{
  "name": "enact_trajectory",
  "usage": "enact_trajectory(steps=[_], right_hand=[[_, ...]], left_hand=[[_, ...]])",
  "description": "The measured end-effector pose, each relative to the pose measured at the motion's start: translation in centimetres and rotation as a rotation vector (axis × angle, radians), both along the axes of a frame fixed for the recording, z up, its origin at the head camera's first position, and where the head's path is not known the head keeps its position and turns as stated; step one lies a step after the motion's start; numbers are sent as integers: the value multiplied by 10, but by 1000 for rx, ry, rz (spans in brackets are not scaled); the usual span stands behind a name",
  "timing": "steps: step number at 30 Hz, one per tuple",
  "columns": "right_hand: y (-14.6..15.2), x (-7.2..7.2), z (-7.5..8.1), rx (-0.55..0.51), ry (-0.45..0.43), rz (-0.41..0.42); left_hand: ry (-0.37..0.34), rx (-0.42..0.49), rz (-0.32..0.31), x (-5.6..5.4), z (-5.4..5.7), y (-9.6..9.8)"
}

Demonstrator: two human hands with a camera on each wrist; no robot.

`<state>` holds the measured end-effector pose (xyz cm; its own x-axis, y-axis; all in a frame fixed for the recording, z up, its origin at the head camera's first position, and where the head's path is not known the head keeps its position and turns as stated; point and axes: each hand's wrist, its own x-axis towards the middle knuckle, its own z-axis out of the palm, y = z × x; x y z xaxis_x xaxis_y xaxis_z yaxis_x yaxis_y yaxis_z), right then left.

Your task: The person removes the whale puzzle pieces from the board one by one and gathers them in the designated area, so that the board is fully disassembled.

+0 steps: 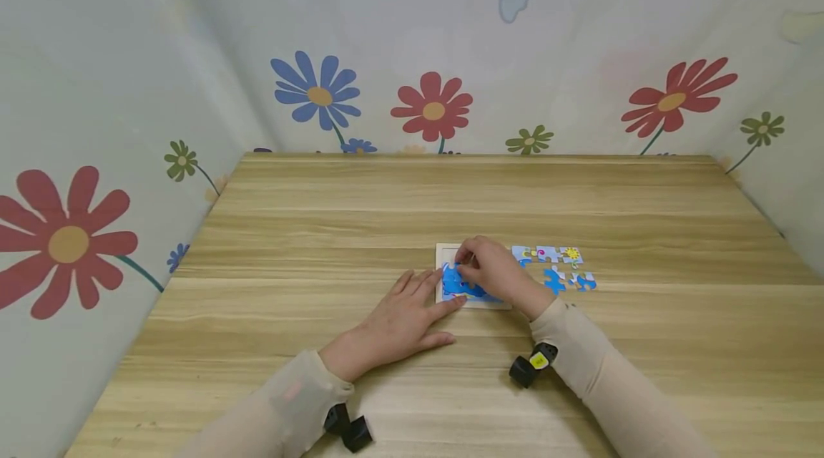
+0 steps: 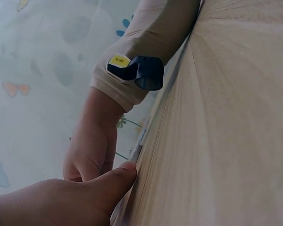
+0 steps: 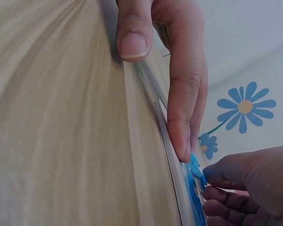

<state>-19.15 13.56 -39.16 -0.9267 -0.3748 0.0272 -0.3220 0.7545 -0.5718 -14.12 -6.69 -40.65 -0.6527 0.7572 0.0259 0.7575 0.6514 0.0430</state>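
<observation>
A small jigsaw puzzle tray (image 1: 440, 252) with a pale wooden rim lies on the table, partly filled with blue pieces (image 1: 458, 290). My left hand (image 1: 400, 318) lies with extended fingers at the tray's left side, its thumb reaching the front rim. Over the tray, my right hand (image 1: 501, 273) bends its fingers down. In the right wrist view, its thumb and fingers pinch a blue puzzle piece (image 3: 196, 170) at the tray's surface. The right hand hides part of the tray in the head view.
Several loose puzzle pieces lie right of the tray, among them a piece with a yellow sun (image 1: 571, 254) and a blue piece (image 1: 586, 282). The wooden table (image 1: 335, 222) meets a flowered cloth (image 1: 373, 14) at its back and sides.
</observation>
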Motion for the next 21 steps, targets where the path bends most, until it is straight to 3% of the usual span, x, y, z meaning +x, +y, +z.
enact_trajectory(steps=[12,21], right_hand=[[-1,-4,-3,9,-37,-26],[-1,-3,0,-10,-33,1]], left_hand=[[68,0,-34,1,-1,0],[134,-4,-74,6,1,2]])
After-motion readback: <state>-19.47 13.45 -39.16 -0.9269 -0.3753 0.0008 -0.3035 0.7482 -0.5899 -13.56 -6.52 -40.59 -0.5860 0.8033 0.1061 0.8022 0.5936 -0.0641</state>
